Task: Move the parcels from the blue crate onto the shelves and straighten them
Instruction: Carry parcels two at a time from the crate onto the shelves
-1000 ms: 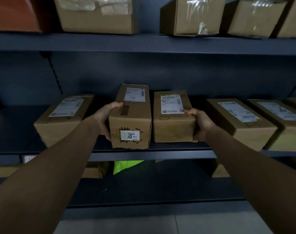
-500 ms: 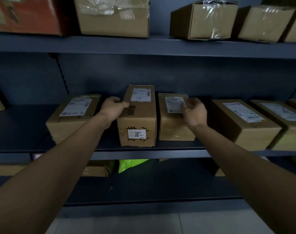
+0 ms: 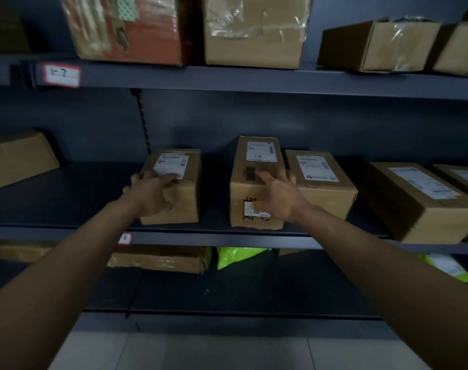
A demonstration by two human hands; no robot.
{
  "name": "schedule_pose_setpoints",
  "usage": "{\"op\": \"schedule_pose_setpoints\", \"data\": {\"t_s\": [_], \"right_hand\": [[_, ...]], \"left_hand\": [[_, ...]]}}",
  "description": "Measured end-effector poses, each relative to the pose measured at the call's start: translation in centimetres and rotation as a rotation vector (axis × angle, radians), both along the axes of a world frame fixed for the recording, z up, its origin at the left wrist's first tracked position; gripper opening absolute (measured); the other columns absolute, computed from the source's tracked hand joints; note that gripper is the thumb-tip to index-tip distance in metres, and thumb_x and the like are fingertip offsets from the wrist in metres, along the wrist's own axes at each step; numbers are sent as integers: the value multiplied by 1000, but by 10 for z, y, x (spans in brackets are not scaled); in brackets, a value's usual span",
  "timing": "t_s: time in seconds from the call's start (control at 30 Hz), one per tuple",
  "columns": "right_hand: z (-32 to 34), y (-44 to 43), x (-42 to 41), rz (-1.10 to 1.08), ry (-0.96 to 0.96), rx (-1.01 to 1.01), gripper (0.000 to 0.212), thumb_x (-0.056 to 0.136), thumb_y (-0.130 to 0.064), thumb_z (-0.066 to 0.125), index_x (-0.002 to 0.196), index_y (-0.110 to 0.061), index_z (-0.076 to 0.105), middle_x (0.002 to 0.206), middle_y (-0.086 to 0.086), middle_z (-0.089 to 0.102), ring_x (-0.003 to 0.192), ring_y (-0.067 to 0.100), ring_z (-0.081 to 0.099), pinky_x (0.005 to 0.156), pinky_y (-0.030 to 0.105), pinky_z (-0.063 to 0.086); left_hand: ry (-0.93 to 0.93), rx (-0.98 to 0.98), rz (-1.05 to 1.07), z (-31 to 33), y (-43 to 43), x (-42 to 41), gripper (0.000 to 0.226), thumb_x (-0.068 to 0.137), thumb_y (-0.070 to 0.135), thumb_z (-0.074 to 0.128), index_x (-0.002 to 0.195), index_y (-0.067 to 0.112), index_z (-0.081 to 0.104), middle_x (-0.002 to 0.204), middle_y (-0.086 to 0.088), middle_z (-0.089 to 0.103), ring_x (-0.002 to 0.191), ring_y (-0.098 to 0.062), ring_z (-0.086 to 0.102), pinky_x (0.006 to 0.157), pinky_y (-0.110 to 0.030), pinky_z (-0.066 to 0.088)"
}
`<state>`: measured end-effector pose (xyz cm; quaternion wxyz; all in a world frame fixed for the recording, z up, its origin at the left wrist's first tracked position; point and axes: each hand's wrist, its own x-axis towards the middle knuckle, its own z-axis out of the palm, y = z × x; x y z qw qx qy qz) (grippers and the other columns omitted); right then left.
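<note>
Cardboard, stiff and taped: the left parcel [image 3: 174, 190] and the tall parcel [image 3: 254, 161] on the middle shelf [image 3: 67, 198] should slide rather than buckle, and are probably light. The left hand [image 3: 152, 194] clasps the left parcel's front top edge, fingers across the top, thumb down the front. The right hand [image 3: 278, 194], spread and holding nothing, lies against the tall parcel's front — contact is blurred. Best to push at edges and corners — mid-panels may dent.

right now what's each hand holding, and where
Left hand grips the left parcel at its front top edge; right hand rests open on the middle parcel, holding nothing.
</note>
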<state>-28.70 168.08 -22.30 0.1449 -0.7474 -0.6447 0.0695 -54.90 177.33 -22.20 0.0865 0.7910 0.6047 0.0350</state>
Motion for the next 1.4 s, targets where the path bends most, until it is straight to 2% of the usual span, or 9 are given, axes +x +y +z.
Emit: {"op": "schedule_pose_setpoints", "data": {"t_s": [0.13, 0.4, 0.73, 0.9, 1.0, 1.1, 1.2, 1.3, 1.4], "right_hand": [[-7, 7, -8, 23, -9, 35, 73, 87, -27, 64, 148, -25, 24, 151, 14, 16, 139, 42, 2, 115, 47, 13], [-15, 17, -15, 76, 26, 105, 67, 90, -9, 57, 147, -27, 28, 153, 8, 17, 141, 39, -4, 116, 48, 9], [-17, 11, -11, 107, 9, 106, 65, 91, -10, 54, 146, -30, 27, 151, 6, 20, 142, 36, -3, 115, 50, 10], [-14, 0, -3, 137, 46, 126, 72, 89, -20, 60, 148, -28, 20, 152, 3, 18, 143, 27, 1, 116, 44, 12], [-9, -11, 10, 154, 71, 158, 81, 83, -13, 63, 149, -23, 18, 152, 3, 21, 141, 23, 9, 115, 38, 16], [-6, -19, 29, 55, 12, 202, 82, 77, -2, 60, 148, -18, 23, 149, 7, 29, 135, 26, 22, 111, 36, 25], [-8, -23, 48, -71, -91, 213, 74, 79, -5, 60, 146, -14, 29, 145, 10, 35, 133, 29, 28, 109, 39, 28], [-12, -22, 60, -126, -156, 120, 69, 81, -17, 62, 144, -14, 32, 146, 10, 33, 134, 32, 24, 110, 43, 24], [-16, -19, 62, -144, -199, 78, 69, 81, -19, 61, 144, -15, 32, 146, 10, 32, 135, 33, 22, 112, 45, 19]], "left_hand": [[-106, 117, -91, -15, 10, -6, 62, 90, 26, 57, 142, 45, 31, 152, -9, 21, 129, -38, 21, 104, -46, 25], [-132, 193, -236, -22, 42, -10, 63, 87, 11, 61, 140, 39, 40, 152, -10, 29, 139, -34, 21, 115, -53, 11], [-30, 277, -128, -36, 62, 6, 65, 93, 10, 45, 147, 40, 24, 153, -6, 24, 138, -32, 19, 116, -50, 3], [12, 289, -103, -36, 66, 21, 69, 92, 8, 46, 149, 37, 19, 154, -8, 21, 140, -33, 17, 116, -52, 3], [37, 291, -85, -36, 68, 29, 71, 91, 8, 46, 149, 37, 17, 155, -9, 20, 140, -33, 16, 116, -53, 3], [87, 272, -53, -34, 67, 37, 77, 88, 6, 48, 150, 35, 13, 155, -12, 18, 141, -35, 14, 115, -56, 2], [44, 374, -58, -35, 59, 45, 69, 88, 6, 48, 149, 27, 23, 150, -16, 27, 137, -35, 22, 114, -53, 1], [-23, 496, -143, -43, 47, 50, 65, 84, 1, 50, 145, 17, 34, 143, -17, 37, 130, -34, 33, 114, -46, 10], [-34, 435, -190, -53, 42, 50, 74, 85, -3, 50, 150, 14, 19, 149, -16, 29, 134, -33, 28, 114, -43, 19]]}}
